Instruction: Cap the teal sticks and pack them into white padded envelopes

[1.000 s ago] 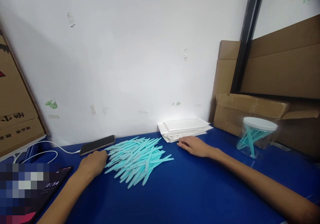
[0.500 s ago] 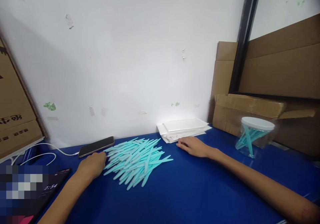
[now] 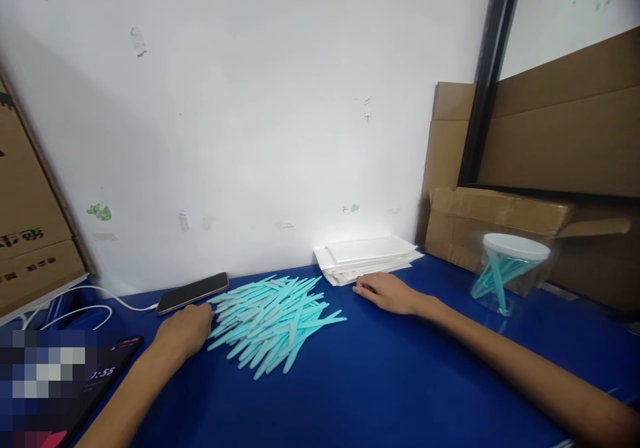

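A loose heap of pale turquoise plastic sticks (image 3: 275,321), flat with tapered ends, lies on the blue tabletop (image 3: 390,395). My left hand (image 3: 187,328) rests knuckles up at the heap's left edge, fingers curled under and mostly hidden; nothing shows in it. On the other side, my right hand (image 3: 385,293) lies on the table just in front of a stack of flat white packets (image 3: 370,255). Its fingers are loosely curled in, and I see nothing held. Farther right stands a clear jar (image 3: 510,275) with a white lid and several turquoise sticks inside.
A dark phone (image 3: 193,293) with a white cable (image 3: 115,298) lies behind my left hand. A larger lit screen (image 3: 105,381), partly pixelated, is at lower left. Cardboard boxes stand at left (image 3: 35,235) and right (image 3: 495,228). A white wall (image 3: 260,115) closes off the back.
Both hands and the sticks have stayed where they were. Only the digits on the lit screen differ, going from 54 to 55.
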{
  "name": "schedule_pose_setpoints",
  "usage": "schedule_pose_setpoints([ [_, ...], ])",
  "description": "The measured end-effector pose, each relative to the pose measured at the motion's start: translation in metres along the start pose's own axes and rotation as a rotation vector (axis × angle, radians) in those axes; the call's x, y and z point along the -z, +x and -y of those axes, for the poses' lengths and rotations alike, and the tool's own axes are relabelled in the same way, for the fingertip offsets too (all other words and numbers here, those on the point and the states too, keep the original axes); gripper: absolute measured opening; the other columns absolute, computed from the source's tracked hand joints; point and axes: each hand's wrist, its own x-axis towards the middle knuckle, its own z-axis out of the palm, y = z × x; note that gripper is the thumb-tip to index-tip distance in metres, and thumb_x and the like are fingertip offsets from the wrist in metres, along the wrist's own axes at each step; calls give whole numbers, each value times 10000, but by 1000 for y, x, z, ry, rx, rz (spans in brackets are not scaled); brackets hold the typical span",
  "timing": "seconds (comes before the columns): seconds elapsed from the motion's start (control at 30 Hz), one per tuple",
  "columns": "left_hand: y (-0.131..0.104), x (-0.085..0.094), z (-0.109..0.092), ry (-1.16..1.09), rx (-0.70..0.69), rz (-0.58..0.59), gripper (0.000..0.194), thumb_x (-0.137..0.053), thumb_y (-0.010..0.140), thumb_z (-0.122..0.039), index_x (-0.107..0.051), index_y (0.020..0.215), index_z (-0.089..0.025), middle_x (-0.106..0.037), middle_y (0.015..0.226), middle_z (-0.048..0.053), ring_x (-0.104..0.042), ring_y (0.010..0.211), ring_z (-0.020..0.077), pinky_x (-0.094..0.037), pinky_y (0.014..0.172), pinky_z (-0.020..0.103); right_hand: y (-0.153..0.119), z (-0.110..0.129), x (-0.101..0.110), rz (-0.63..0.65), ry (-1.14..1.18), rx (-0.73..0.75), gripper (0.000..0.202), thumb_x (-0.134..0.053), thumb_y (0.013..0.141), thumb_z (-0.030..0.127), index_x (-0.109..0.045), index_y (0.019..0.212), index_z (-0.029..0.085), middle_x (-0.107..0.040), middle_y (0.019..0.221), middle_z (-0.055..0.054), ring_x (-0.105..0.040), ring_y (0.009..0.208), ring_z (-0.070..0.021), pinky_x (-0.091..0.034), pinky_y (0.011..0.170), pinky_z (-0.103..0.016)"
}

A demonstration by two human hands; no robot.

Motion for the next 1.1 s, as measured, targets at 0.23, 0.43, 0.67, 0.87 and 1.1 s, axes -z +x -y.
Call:
schedule_pose_setpoints([
  [0.23,-4,8,-6,70,11,91,424,-321,946,-257,-706,1042,-107,-715,1070,262,-687,1001,409,-510,786,483,1,0,0,1,-4,-3,388,-333,1035,473,-610,928,222,-700,917,-52,-629,804,-214,-421,707,-310],
  [0.43,-6,12,-9,94,15,116,436,-308,958,-257,-707,1054,-107,-711,1100,258,-683,1029,404,-508,806,477,0,0,0,6,-1,-8,394,-333,1033,480,-614,931,224,-706,924,-58,-631,806,-218,-425,707,-309],
  [0.67,-7,11,-9,99,11,104,431,-320,954,-262,-712,1054,-113,-714,1100,252,-684,1031,399,-514,810,475,1,0,0,6,-1,-2,392,-328,1034,477,-599,911,222,-698,907,-54,-622,786,-212,-412,690,-307],
  [0.87,-6,10,-9,97,9,99,425,-317,952,-257,-707,1047,-117,-715,1094,253,-687,1024,396,-510,811,478,1,-1,-1,5,0,2,385,-331,1033,474,-606,929,225,-703,921,-53,-628,805,-216,-416,704,-307],
  [1.1,-7,11,-9,83,6,89,406,-343,935,-244,-713,1031,-107,-716,1083,258,-689,1006,405,-507,787,470,1,-1,-1,3,-5,-2,380,-335,1035,470,-600,925,221,-701,921,-48,-627,801,-209,-409,694,-301],
])
